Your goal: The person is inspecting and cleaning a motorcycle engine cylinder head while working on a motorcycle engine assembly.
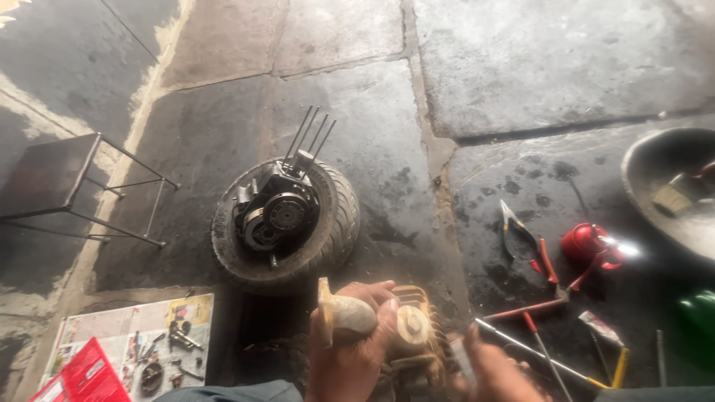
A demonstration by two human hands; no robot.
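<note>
Two hands low in frame: left hand (pixel 356 350) wraps tight around a pale engine part (pixel 350 314), pressed against the grimy finned engine piece (pixel 415 339) just right of it. Right hand (pixel 495 372) sits blurred beside, grip unreadable; tyre (pixel 287 223) lies beyond.

Soft, even daylight falls across the stone floor (pixel 521 67), brighter in the upper right of the frame and dimmer toward the lower edge. A hard white glare flares off the red can (pixel 588 244) at right. The tyre (pixel 339 216) casts a faint shadow. The right hand (pixel 495 372) at bottom centre is motion-blurred; the picture is slightly soft and grainy throughout.
</note>
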